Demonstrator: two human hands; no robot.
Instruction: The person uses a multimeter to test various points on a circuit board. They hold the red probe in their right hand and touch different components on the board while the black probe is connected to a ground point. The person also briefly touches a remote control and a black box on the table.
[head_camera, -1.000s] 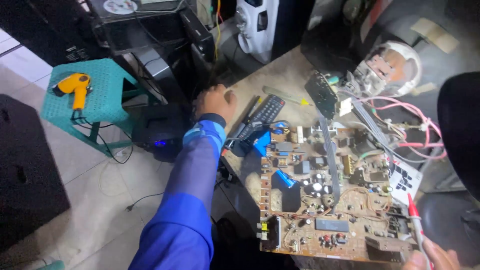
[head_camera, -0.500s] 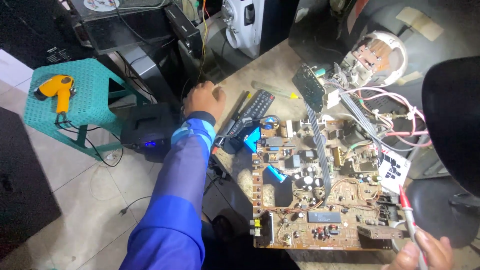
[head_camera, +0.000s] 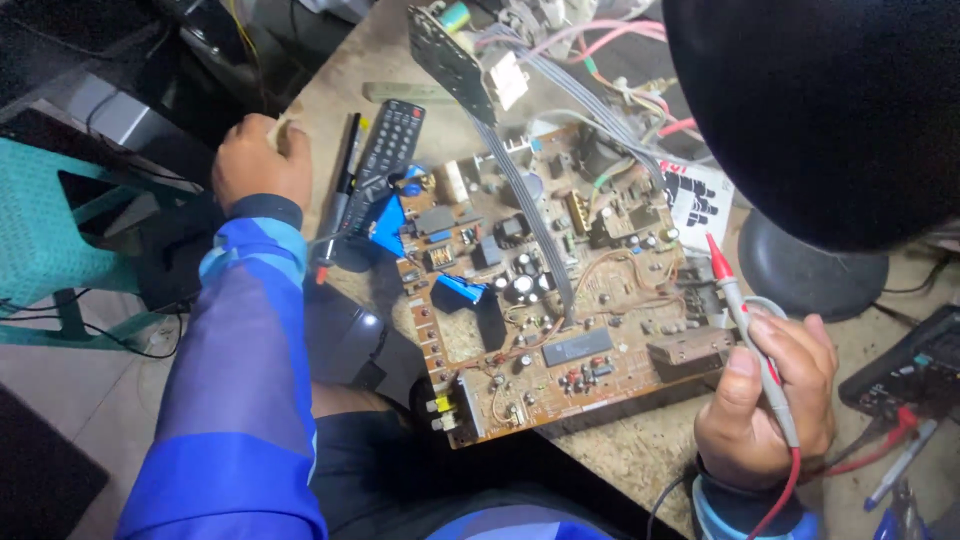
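A large brown circuit board crowded with parts lies on the worn wooden bench. My right hand grips a red multimeter probe, its tip raised just off the board's right edge. My left hand, in a blue sleeve, rests closed on the bench's left corner beside a black remote control. A grey ribbon cable runs from the board up to a smaller upright board.
A dark round stand base sits right of the board under a big black shape. A multimeter with leads lies at far right. A teal stool stands on the floor at left. Loose wires crowd the top.
The view has dropped closer over the board. My right hand with the red probe has come up from the lower edge toward the board's right side. My left hand stays at the bench corner.
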